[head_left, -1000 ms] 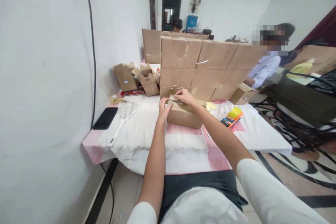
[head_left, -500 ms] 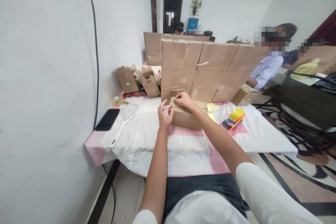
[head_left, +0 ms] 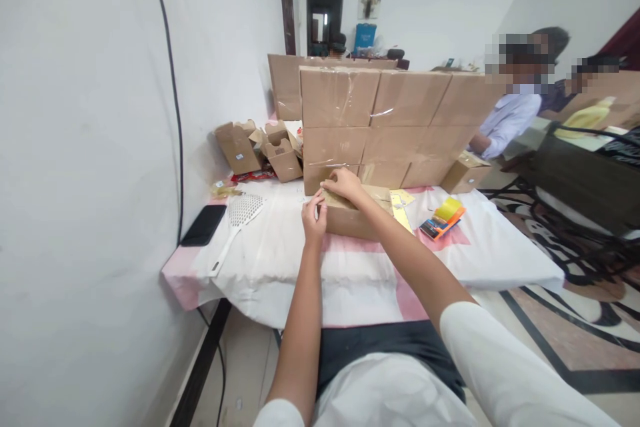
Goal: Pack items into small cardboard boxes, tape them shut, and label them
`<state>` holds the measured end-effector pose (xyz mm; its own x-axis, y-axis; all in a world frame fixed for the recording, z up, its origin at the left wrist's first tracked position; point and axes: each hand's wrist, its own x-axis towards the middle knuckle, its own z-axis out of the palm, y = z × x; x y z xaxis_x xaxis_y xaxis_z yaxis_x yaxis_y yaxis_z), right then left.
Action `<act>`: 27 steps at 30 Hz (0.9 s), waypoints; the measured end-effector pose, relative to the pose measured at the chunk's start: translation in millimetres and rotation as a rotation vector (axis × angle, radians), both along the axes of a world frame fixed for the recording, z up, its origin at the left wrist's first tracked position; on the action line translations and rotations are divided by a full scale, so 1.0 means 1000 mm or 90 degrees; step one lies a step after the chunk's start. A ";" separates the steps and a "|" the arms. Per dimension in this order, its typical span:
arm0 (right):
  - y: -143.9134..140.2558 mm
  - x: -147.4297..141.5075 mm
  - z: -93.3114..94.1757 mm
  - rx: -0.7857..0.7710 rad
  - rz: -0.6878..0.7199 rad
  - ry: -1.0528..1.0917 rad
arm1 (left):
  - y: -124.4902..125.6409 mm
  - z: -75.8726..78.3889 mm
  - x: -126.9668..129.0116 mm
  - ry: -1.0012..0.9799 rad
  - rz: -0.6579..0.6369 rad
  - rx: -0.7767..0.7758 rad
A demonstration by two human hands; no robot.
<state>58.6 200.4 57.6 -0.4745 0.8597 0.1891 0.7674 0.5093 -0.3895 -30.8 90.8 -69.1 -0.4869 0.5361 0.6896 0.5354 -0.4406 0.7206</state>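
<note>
A closed cardboard box [head_left: 353, 224] lies lengthwise on the table in front of me. My left hand [head_left: 315, 219] is at its left end, thumb and fingers bent around the corner and touching it. Over the top of the same end is my right hand [head_left: 346, 184], with thumb and fingertips pinched together near the edge. Whatever is between those fingertips, if anything, is too small to make out. Right behind the box rises a wall of stacked, taped cartons [head_left: 340, 100].
On the left are a white fly swatter [head_left: 245, 211], a black phone [head_left: 204, 225] and opened small boxes [head_left: 284, 159]. A yellow tape roll [head_left: 449, 209] rests on an orange-and-blue packet [head_left: 440, 230] at right. Another small carton [head_left: 465, 173] stands near a seated person [head_left: 513, 120].
My right hand has shifted slightly left toward the box's end. My left hand's fingers, spread before, have drawn in against the corner. The camera view has tilted a little.
</note>
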 end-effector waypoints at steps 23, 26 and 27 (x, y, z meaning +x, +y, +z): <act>-0.003 -0.028 0.018 -0.078 -0.044 -0.192 | 0.002 0.006 0.027 -0.148 0.077 -0.022; -0.004 -0.024 0.018 -0.086 -0.013 -0.201 | 0.003 0.007 0.029 -0.154 0.099 -0.026; -0.005 -0.024 0.018 -0.086 -0.008 -0.203 | 0.004 0.007 0.029 -0.157 0.110 -0.029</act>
<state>34.4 195.1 75.7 -0.4807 0.8730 -0.0828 0.8672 0.4593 -0.1925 -1.4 94.6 -61.8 -0.7237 0.4582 0.5160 0.4062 -0.3217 0.8553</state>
